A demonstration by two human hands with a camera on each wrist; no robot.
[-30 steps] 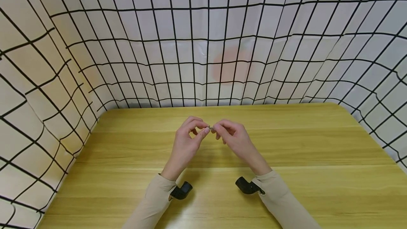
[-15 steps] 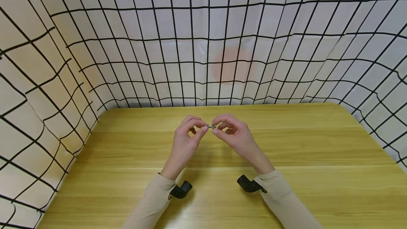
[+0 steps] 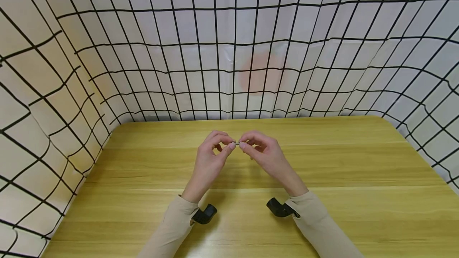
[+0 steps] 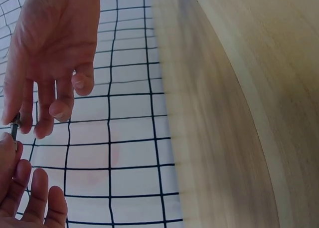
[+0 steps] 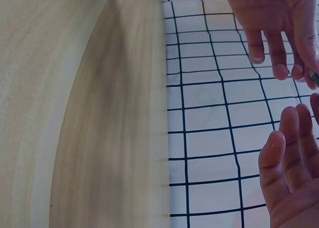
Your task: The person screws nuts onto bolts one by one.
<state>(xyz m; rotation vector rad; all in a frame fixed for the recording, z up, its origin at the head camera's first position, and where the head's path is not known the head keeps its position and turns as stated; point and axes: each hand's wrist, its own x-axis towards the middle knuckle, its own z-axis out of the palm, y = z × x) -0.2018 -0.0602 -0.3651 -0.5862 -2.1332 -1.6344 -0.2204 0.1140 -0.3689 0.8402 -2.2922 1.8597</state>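
above the table (image 3: 143, 170), my left hand (image 3: 210, 160) and right hand (image 3: 267, 159) each pinch one end of the small metal rod (image 3: 237, 143), so i want both ends aligned, pressure light.

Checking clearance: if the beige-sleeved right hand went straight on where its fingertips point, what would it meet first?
Along the slim, grey metal rod that the right hand pinches, probably the bare left hand at the rod's other end; exact depth is unclear.
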